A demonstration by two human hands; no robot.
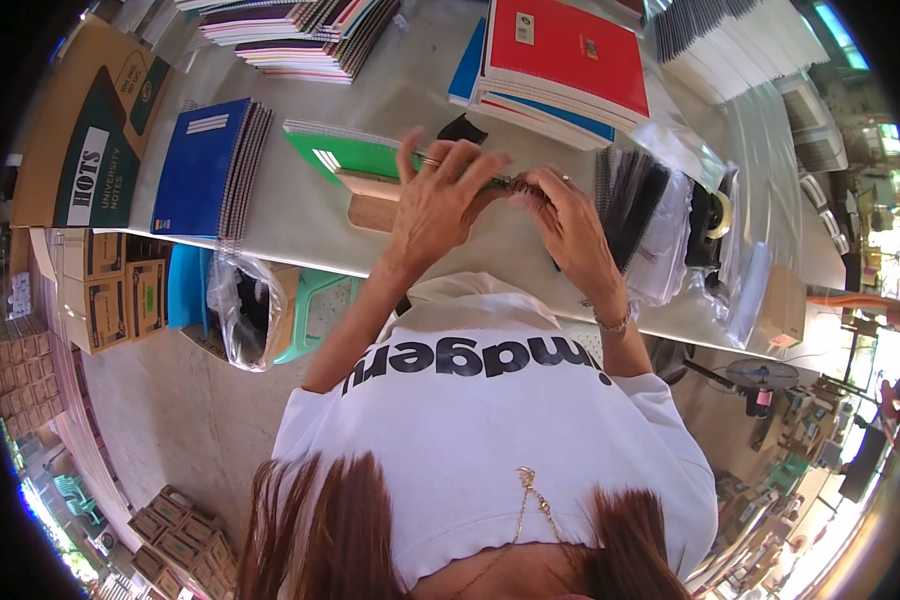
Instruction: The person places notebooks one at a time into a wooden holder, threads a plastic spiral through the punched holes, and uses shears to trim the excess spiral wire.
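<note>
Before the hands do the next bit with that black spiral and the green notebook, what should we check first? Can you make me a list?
1. Left hand is on the work: ok, its fingers spread over the green notebook.
2. Right hand is at the black spiral wire: ok, its fingertips pinch there.
3. Spiral sits in the notebook's holes: cannot tell, the fingers hide it.
4. Wooden block lies under the notebook: ok, it shows below the green edge.
5. Spare black spirals are close: ok, a bundle lies beside the right hand.
6. Table has room: ok, there is bare top before the blue notebooks.
</note>
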